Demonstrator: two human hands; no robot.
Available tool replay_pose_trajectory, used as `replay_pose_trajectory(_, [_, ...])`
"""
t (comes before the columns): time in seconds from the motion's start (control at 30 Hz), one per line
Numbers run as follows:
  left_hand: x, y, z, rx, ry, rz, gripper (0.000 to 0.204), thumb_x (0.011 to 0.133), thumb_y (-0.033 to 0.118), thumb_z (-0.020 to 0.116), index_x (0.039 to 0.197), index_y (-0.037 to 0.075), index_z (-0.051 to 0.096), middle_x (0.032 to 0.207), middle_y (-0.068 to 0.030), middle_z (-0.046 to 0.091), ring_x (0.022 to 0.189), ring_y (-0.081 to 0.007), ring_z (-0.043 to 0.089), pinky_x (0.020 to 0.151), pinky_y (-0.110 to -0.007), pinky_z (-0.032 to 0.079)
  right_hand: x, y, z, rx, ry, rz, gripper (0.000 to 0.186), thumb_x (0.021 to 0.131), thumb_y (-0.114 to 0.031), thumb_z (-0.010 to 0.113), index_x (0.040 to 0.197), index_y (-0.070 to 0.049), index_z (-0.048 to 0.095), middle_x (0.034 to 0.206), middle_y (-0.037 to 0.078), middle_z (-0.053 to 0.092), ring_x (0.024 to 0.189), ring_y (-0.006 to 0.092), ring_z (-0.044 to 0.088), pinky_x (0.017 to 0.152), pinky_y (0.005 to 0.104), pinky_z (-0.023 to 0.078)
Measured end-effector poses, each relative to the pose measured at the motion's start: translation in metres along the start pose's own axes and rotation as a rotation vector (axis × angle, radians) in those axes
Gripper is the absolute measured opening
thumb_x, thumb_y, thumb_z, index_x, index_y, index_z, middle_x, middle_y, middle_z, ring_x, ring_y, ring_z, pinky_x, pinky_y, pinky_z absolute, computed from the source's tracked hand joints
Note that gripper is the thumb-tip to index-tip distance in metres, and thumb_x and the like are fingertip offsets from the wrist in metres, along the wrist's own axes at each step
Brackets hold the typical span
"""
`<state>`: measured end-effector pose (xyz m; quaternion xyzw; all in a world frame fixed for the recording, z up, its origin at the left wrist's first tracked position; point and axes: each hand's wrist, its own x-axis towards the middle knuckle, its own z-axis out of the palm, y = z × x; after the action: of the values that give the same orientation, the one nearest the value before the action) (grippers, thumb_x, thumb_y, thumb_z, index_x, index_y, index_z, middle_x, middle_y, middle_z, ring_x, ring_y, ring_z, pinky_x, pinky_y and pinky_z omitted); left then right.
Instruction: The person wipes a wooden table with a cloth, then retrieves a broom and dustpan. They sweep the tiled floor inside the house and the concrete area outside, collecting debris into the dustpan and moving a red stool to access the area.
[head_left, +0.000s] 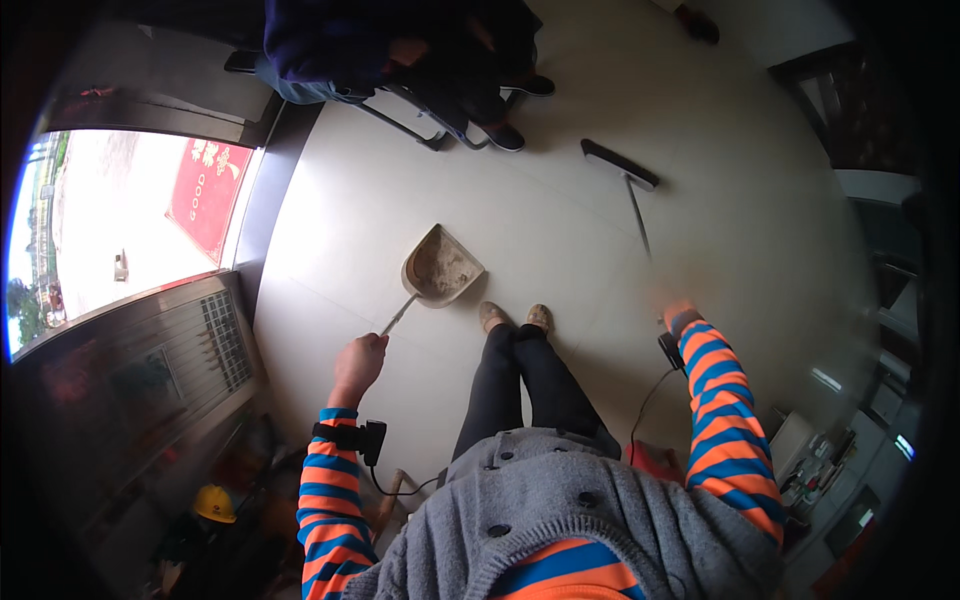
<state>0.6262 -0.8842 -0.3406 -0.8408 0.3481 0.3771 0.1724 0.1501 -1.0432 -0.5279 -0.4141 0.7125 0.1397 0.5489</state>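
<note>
My left hand (358,367) is closed round the thin handle of a long-handled dustpan (440,266). The beige pan rests on the floor ahead of my feet, and greyish dirt shows inside it. On the other side my right hand (675,302) is smeared, so its separate fingers do not show. A broom (620,166) with a dark, wide head lies ahead of that hand, and its thin handle (638,218) runs back into the blurred hand. The broom head is well apart from the dustpan, farther off and to the right.
Pale floor tiles (540,220) spread around my shoes (515,318). At the far left a seated person (400,50) has dark shoes on the floor beside metal chair legs (410,120). A doorway with a red mat (208,195) is at left; a yellow helmet (214,504) is at lower left.
</note>
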Motion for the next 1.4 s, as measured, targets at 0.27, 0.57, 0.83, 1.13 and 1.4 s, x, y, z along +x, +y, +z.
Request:
replay_pose_trajectory(0.27, [-0.001,0.009,0.006,0.153,-0.050,0.026,0.036,0.085,0.035,0.037,0.079,0.005,0.056,0.081,-0.0154,0.059,0.078,-0.0362,0.054,0.067,-0.042,0.043,-0.062,0.060,0.162,-0.332,-0.115,-0.116,0.032,0.076,-0.010,0.041,0.100,0.010,0.038,0.097,0.033,0.050,0.086,0.0419,0.054,0.075,0.0469,0.044])
replay_pose_trajectory(0.57, [-0.003,-0.011,0.016,0.247,-0.055,0.123,0.035,0.085,0.035,0.037,0.077,0.007,0.056,0.079,-0.0133,0.059,0.076,-0.0346,0.055,0.065,-0.043,0.043,-0.116,0.093,0.064,0.594,-0.914,0.183,0.032,0.085,-0.041,0.043,0.077,-0.010,0.038,0.046,-0.004,0.027,0.031,0.0051,0.025,0.027,0.0228,0.022])
replay_pose_trajectory(0.83, [-0.004,-0.012,0.013,0.153,-0.030,-0.023,0.037,0.081,0.041,0.043,0.071,0.009,0.058,0.070,-0.0131,0.058,0.071,-0.0313,0.055,0.065,-0.038,0.043,-0.074,0.158,-0.003,0.555,-0.171,-0.031,0.035,0.087,-0.040,0.036,0.076,-0.007,0.039,0.047,0.000,0.034,0.031,0.0089,0.034,0.028,0.0242,0.029])
replay_pose_trajectory(1.13, [-0.011,-0.002,0.013,0.201,0.010,-0.008,0.037,0.081,0.041,0.045,0.068,0.009,0.058,0.065,-0.0120,0.057,0.066,-0.0304,0.056,0.062,-0.037,0.044,0.114,0.194,-0.039,0.277,0.407,0.230,0.027,0.084,-0.024,0.041,0.089,0.002,0.048,0.075,0.016,0.059,0.056,0.0282,0.059,0.049,0.0348,0.048])
replay_pose_trajectory(1.4, [-0.009,0.003,0.013,0.246,-0.002,0.167,0.030,0.082,0.031,0.042,0.069,0.008,0.054,0.070,-0.0128,0.057,0.069,-0.0335,0.054,0.062,-0.041,0.043,-0.057,0.140,0.134,0.465,-0.131,0.303,0.029,0.086,-0.025,0.035,0.084,0.004,0.036,0.043,0.015,0.042,0.032,0.0260,0.049,0.029,0.0364,0.040])
